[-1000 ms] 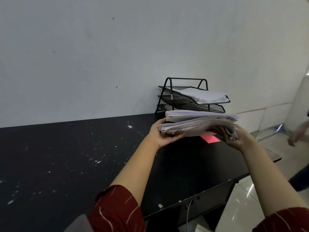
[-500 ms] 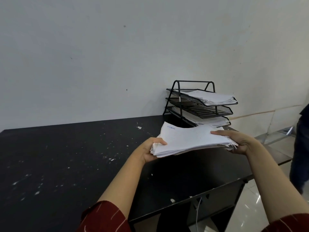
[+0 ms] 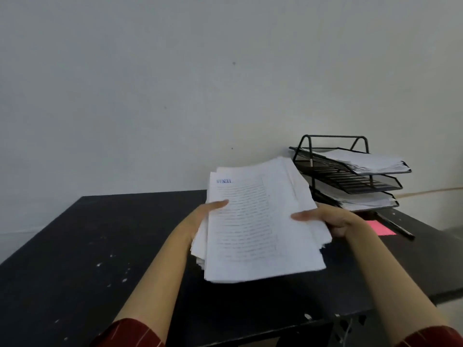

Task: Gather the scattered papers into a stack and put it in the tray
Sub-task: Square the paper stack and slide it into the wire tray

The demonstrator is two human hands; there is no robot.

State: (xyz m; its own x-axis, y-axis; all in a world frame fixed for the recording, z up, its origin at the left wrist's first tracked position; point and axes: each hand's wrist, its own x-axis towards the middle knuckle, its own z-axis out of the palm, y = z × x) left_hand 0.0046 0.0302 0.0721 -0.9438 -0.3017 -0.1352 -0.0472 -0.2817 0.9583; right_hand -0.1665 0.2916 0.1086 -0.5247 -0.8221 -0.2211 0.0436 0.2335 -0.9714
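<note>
A thick stack of white papers point(image 3: 258, 226) is tilted up toward me above the black table, its top sheet showing lines of text and a blue heading. My left hand point(image 3: 203, 214) grips the stack's left edge with the thumb on top. My right hand point(image 3: 333, 219) grips the right edge, thumb on the top sheet. The black wire three-tier tray point(image 3: 350, 179) stands against the wall to the right of the stack; its top and bottom tiers hold papers, and the middle tier looks bare.
The black table point(image 3: 87, 246) is speckled with white marks and ends at a front edge near me. A pink note point(image 3: 380, 227) and a black pen point(image 3: 398, 227) lie in front of the tray. A plain wall stands behind.
The stack has come toward me and tipped up so its top sheet faces the camera. Both hands kept hold of its edges. My view has shifted left.
</note>
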